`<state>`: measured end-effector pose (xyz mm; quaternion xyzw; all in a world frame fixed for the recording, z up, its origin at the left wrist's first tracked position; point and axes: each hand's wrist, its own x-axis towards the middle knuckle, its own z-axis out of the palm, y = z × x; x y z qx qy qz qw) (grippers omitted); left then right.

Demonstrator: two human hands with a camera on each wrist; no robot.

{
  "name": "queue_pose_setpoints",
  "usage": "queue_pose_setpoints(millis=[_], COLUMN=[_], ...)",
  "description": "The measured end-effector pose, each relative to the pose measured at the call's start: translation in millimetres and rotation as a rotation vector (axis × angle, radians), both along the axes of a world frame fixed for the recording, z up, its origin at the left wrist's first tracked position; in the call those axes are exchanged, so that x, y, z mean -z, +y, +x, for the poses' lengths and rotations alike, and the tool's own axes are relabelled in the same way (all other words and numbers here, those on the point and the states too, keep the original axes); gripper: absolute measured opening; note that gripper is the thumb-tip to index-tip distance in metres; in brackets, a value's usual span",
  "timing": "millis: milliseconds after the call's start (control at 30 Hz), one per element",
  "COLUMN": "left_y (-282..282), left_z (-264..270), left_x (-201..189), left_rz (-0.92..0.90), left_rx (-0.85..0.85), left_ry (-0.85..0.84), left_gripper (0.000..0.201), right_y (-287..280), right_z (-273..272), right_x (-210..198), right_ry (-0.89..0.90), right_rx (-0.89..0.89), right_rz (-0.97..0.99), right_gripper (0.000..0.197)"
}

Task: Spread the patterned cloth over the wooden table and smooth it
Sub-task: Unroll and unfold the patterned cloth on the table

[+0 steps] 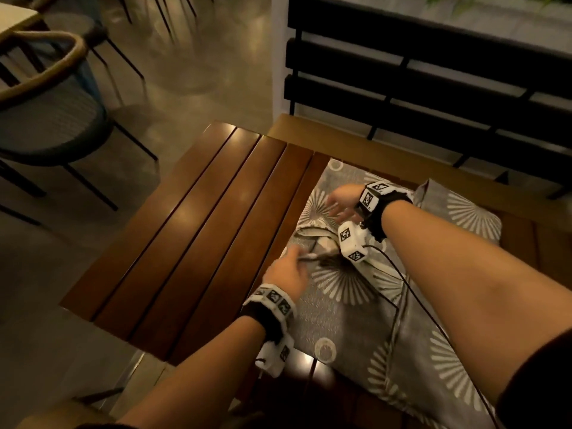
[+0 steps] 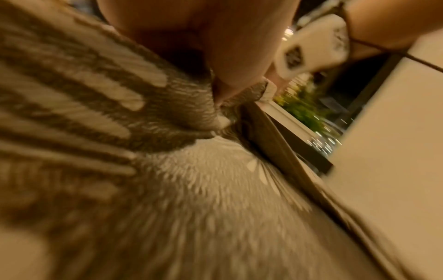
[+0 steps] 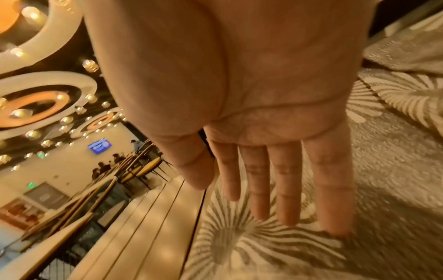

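A grey cloth (image 1: 349, 308) printed with pale sunburst shapes lies partly unfolded over the right half of the slatted wooden table (image 1: 192, 230). Its left part is bunched into a fold near the table's middle. My left hand (image 1: 288, 270) pinches that fold between thumb and fingers, seen close up in the left wrist view (image 2: 223, 89) amid the cloth (image 2: 143, 189). My right hand (image 1: 340, 202) hovers flat just beyond it, fingers (image 3: 287, 189) straight, palm toward the cloth (image 3: 383, 189), holding nothing. The table's bare slats (image 3: 143, 227) run off to the left.
A dark slatted bench back (image 1: 433, 72) and its wooden seat (image 1: 356, 140) stand beyond the table. A round-backed chair (image 1: 46, 103) stands on the floor at the left. A cable runs from the right wrist camera over the cloth.
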<state>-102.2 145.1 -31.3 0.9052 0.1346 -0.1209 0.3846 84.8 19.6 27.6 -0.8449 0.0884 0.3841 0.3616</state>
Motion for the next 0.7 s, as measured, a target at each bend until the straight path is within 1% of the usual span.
queue_pose_setpoints(millis=[33, 67, 100, 133, 167, 200, 233, 300, 333, 367, 400, 433, 500, 567, 633, 667, 700], left_y=[9, 18, 26, 33, 37, 38, 37, 29, 25, 22, 19, 17, 20, 25, 31, 32, 31], left_z=[2, 3, 5, 5, 4, 3, 1, -1, 0, 3, 7, 11, 18, 24, 28, 29, 28], left_x=[4, 7, 10, 10, 11, 11, 9, 7, 8, 9, 7, 7, 11, 17, 23, 25, 25], left_rz=[-0.068, -0.123, -0.154, -0.151, -0.114, -0.026, 0.098, 0.361, 0.451, 0.508, 0.544, 0.562, 0.525, 0.474, 0.466, 0.469, 0.470], left_rx=[-0.153, -0.292, -0.381, -0.404, -0.364, -0.257, -0.095, 0.292, 0.472, 0.598, 0.650, 0.637, 0.505, 0.430, 0.438, 0.444, 0.444], left_ry=[0.021, 0.047, 0.067, 0.067, 0.031, -0.045, -0.176, -0.479, -0.567, -0.567, -0.487, -0.372, -0.197, -0.098, -0.025, -0.003, 0.009], left_gripper=[0.017, 0.023, 0.032, 0.041, 0.047, 0.049, 0.047, 0.035, 0.029, 0.026, 0.028, 0.033, 0.043, 0.049, 0.051, 0.051, 0.052], right_y=[-1, -1, 0, 4, 6, 9, 11, 13, 13, 14, 12, 11, 10, 9, 10, 12, 14], right_z=[-2, -5, -8, -11, -15, -17, -18, -20, -22, -24, -25, -25, -24, -25, -26, -29, -33], right_x=[5, 10, 13, 17, 19, 18, 21, 20, 18, 17, 18, 18, 21, 22, 23, 24, 26], right_ry=[-0.001, 0.007, 0.015, 0.028, 0.034, 0.049, 0.047, 0.015, -0.004, -0.016, -0.025, -0.028, -0.024, -0.015, -0.037, -0.072, -0.116], right_rx=[-0.027, -0.042, -0.062, -0.102, -0.192, -0.303, -0.412, -0.504, -0.542, -0.569, -0.584, -0.593, -0.612, -0.657, -0.786, -0.861, -0.913], right_rz=[-0.005, -0.011, -0.016, -0.050, -0.098, -0.155, -0.202, -0.238, -0.252, -0.277, -0.282, -0.284, -0.275, -0.293, -0.361, -0.403, -0.434], right_gripper=[0.007, 0.004, 0.008, 0.012, 0.014, 0.017, 0.023, 0.038, 0.042, 0.043, 0.045, 0.047, 0.055, 0.069, 0.091, 0.099, 0.099])
